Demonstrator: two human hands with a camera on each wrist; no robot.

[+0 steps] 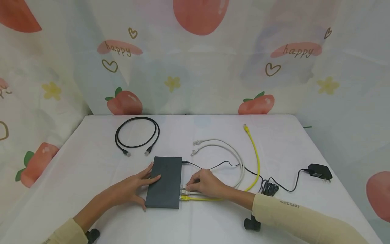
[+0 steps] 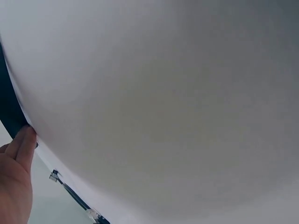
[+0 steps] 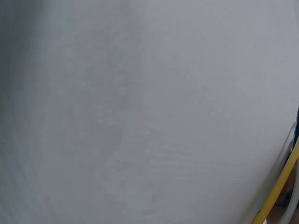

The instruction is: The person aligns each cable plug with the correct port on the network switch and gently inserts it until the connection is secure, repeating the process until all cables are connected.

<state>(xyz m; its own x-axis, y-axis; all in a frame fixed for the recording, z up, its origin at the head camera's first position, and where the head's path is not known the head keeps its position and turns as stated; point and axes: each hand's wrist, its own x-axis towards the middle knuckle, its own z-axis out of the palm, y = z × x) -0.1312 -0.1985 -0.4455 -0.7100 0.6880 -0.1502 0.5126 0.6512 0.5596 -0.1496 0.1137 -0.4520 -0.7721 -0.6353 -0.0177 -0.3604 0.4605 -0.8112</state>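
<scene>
A flat dark grey box (image 1: 164, 183), apparently a network switch, lies on the table in the head view. My left hand (image 1: 131, 189) rests along its left side, one finger over the top and the thumb by the near corner. At the right side my right hand (image 1: 207, 184) pinches the plug end of a white network cable (image 1: 240, 169) close to the ports. Another white plug (image 1: 184, 192) sits just below it, and a yellow cable's plug (image 1: 184, 198) is in the nearest port. The right wrist view shows the yellow cable (image 3: 278, 186) at its edge.
A black network cable (image 1: 137, 147) lies coiled behind the box. The power lead (image 1: 223, 162) runs from the box to a bundle and the black adapter (image 1: 320, 171) at right. Loose white plugs (image 1: 198, 143) and a yellow plug (image 1: 246, 128) lie farther back.
</scene>
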